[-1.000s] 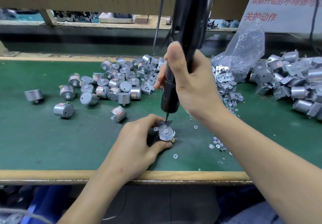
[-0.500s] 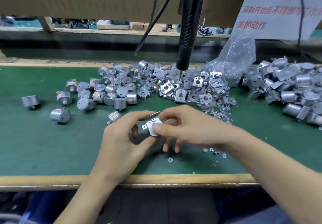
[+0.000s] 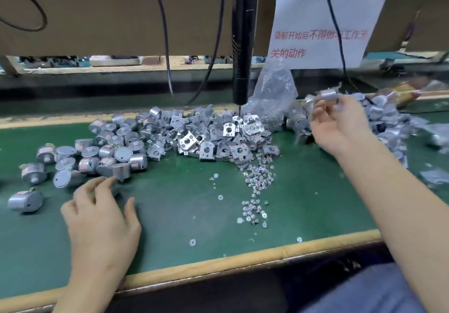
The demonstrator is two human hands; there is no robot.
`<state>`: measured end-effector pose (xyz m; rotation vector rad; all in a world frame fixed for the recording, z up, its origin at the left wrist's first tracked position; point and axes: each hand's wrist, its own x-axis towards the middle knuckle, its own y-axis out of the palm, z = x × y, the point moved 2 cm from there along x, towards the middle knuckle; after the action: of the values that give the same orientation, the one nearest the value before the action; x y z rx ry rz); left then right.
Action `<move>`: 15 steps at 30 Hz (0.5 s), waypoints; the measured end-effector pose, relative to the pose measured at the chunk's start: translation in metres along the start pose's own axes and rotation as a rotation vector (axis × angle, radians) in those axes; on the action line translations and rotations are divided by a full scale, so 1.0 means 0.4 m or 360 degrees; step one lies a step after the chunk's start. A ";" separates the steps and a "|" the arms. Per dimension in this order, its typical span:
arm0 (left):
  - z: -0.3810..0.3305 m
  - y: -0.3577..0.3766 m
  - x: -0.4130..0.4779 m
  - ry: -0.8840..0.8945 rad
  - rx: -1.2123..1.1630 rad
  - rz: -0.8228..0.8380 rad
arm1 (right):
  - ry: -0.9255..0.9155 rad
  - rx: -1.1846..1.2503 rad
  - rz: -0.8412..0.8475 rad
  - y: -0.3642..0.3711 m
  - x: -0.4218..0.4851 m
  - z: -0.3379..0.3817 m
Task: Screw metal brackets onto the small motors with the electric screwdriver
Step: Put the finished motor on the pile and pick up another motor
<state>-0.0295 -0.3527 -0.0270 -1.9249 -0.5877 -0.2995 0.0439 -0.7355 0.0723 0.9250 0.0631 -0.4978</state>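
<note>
A: How far through the batch is this person, would you say?

B: Somewhere in the middle, I reckon. On the far right of the desk (image 3: pixel 170 215) there's a heap of motors with brackets on (image 3: pixel 388 115). The right grip (image 3: pixel 340 124) is over it, fingers curled round one more motor (image 3: pixel 328 96). It's blurred, but that one looks bracketed, so I'd guess it's a finished piece about to join the heap.

A: And the left grip?

B: The left grip (image 3: pixel 102 217) is loose and half open, with nothing in it. Its fingertips are right at the edge of the bare motors (image 3: pixel 109 147) on the left, close by the nearest one. Whether they touch it I can't tell.

A: So plenty left to do?

B: Plenty. That left pile is a good many motors without brackets. The loose brackets (image 3: pixel 201 140) are heaped in the middle, and screws (image 3: pixel 258 179) trail down from them toward the front edge.

A: Nobody on the screwdriver?

B: No, the screwdriver (image 3: pixel 241 45) hangs on its cord above the brackets, untouched. I'd say the next motor needs picking, then a bracket, then the screws.
</note>
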 end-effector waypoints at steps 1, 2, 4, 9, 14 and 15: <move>0.002 0.002 0.001 -0.0010 -0.0002 -0.0004 | -0.0081 0.0130 -0.0058 -0.010 0.015 0.035; 0.003 0.003 0.002 -0.0019 -0.0011 -0.0016 | -0.0169 0.0231 -0.0099 -0.021 0.027 0.068; 0.002 0.001 0.003 -0.0032 -0.0051 -0.0054 | -0.0294 0.0420 -0.0136 -0.041 0.041 0.119; -0.005 -0.003 -0.005 -0.0090 -0.0115 -0.0101 | -0.0307 0.0184 -0.0076 -0.029 0.038 0.118; 0.007 0.000 0.008 -0.0086 -0.0017 0.0012 | -0.0532 -0.1007 0.0445 0.082 -0.040 -0.007; 0.007 0.001 0.009 -0.0058 -0.0010 0.0045 | -0.0562 -0.1220 0.0636 0.105 -0.064 -0.037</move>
<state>-0.0263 -0.3494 -0.0268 -1.9463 -0.5835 -0.2491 0.0422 -0.6932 0.1015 0.0806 -0.2363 -0.2205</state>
